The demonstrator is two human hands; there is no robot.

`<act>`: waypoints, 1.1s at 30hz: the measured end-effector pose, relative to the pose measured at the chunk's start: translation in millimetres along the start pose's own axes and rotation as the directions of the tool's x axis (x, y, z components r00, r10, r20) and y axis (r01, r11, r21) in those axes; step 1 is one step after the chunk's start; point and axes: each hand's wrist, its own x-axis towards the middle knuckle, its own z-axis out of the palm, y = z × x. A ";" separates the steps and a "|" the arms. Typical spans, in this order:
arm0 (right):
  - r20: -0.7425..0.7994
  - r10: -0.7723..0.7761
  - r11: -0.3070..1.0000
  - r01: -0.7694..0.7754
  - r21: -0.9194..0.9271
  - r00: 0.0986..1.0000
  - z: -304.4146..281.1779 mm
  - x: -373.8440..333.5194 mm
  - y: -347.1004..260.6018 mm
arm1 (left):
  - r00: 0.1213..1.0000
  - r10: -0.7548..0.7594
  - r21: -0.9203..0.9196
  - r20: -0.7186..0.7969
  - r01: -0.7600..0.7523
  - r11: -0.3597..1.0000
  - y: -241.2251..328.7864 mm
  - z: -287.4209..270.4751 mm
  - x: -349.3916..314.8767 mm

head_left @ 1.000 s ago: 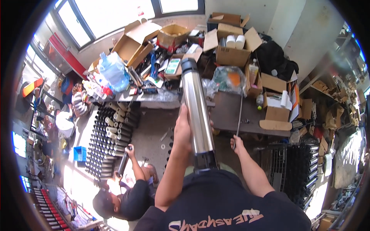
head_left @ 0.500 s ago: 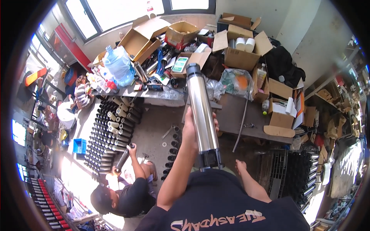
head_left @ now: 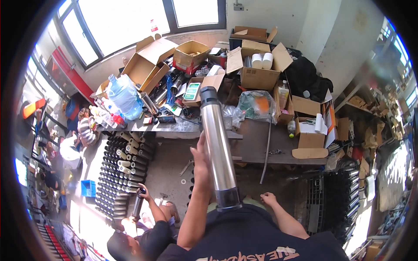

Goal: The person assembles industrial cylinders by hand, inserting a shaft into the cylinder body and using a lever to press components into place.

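A long, shiny steel cylinder (head_left: 217,145) with dark end caps stands tilted in front of my chest, its lower end close to my shirt. My left hand (head_left: 201,167) grips it from its left side, with part of the palm and the fingers behind the metal hidden. Over my lap on the right, my right hand (head_left: 268,199) is loosely closed, and nothing shows in it. The workbench (head_left: 252,139) lies beyond the cylinder, and the cylinder's top overlaps the clutter there in view.
A co-worker (head_left: 143,235) sits low on the left, holding a dark tube (head_left: 138,204). Rows of stacked tubes (head_left: 119,174) and a blue crate (head_left: 88,188) are beyond. Open cardboard boxes (head_left: 260,78) and a water jug (head_left: 124,95) crowd the bench. A wire rack (head_left: 315,200) stands right.
My left hand has shifted round the cylinder; the fingers once visible on its right side are now hidden. The cylinder has turned a little. The view has tilted, showing more window.
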 end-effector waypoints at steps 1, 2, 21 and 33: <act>0.006 -0.025 1.000 0.025 -0.014 1.000 -3.0 -6.6 -9.3 | 0.989 -0.072 0.017 0.132 0.071 0.997 -5.8 -28.5 4.2; -0.007 -0.091 0.991 0.090 -0.097 0.996 -2.0 -4.2 -9.7 | 0.928 -0.322 -0.306 0.185 0.366 0.879 -21.9 -41.3 8.1; 0.024 -0.025 0.958 0.031 -0.284 0.999 -11.0 -34.2 -10.3 | 0.955 -0.282 0.171 -0.092 0.294 0.940 19.4 -62.3 19.8; -0.062 -0.070 0.997 0.069 -0.017 0.996 24.3 -52.5 -37.1 | 0.887 -0.343 -0.135 0.308 0.397 0.908 13.1 -69.8 23.3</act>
